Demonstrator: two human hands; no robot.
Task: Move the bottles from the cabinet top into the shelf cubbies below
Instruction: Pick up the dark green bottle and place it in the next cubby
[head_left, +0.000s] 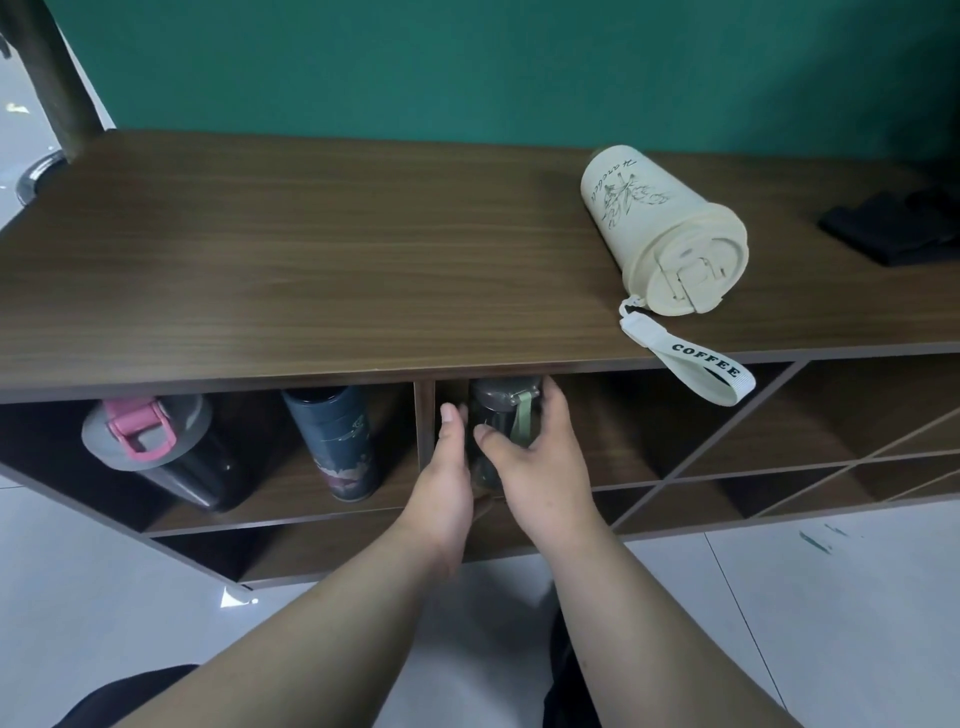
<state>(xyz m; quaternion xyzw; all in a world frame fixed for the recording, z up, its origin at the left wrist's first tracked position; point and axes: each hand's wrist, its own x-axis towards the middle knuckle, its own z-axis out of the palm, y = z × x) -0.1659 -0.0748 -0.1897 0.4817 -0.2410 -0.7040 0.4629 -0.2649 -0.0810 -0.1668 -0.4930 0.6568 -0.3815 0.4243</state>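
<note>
A dark bottle with a green strap (501, 415) stands in the middle cubby, just right of the divider. My right hand (535, 457) wraps around its right side and front. My left hand (448, 467) rests flat against its left side. On the wooden cabinet top (311, 249), a cream bottle (660, 228) lies on its side at the right, its white "COFFEE" strap (701, 364) hanging over the front edge. In the left cubby stand a black bottle with a grey and pink lid (150, 441) and a dark blue bottle (337, 441).
A black cloth-like item (904, 223) lies at the far right of the top. Diagonal-slatted cubbies (779, 457) sit to the right. A green wall rises behind the cabinet, white tiled floor lies below, and a dark post (57, 78) stands at the back left.
</note>
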